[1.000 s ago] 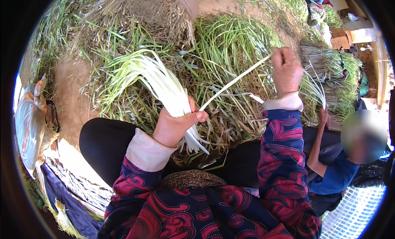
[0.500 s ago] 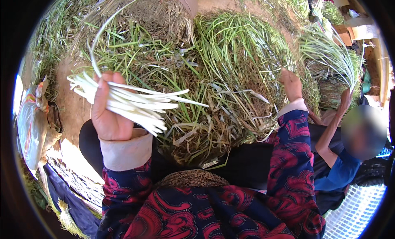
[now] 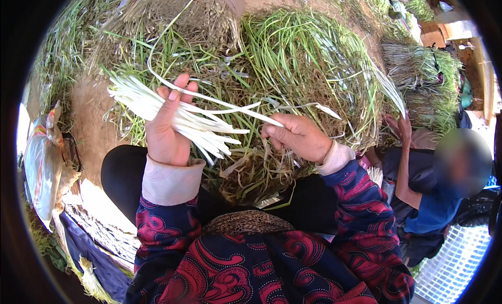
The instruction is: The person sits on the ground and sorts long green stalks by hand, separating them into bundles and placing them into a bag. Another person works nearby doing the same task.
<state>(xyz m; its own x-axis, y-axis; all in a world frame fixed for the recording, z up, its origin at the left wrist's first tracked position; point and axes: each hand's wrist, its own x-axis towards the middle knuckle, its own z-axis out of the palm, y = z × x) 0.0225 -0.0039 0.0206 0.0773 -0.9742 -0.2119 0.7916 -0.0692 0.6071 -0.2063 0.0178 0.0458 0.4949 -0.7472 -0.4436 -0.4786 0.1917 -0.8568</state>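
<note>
My left hand is closed around a bundle of slender white stalks, which look like peeled spring onions or leeks. Their cut-looking ends fan out to the right. One longer stalk lies across the top of the bundle, and its thin pale green end curves up and away. Between thumb and fingers, my right hand pinches the thicker right-hand end of that long stalk. Beneath both hands spreads a heap of dry peelings and leaves.
Green leafy stalks form a large pile ahead, beside a rooty bundle. At right a seated co-worker's arm holds long green stalks; tied bundles stand behind. A plastic sack is at the left.
My right hand has come left from over the green pile and now grips the long stalk's end. My left hand has shifted slightly right with the bundle. The co-worker's stalks moved left.
</note>
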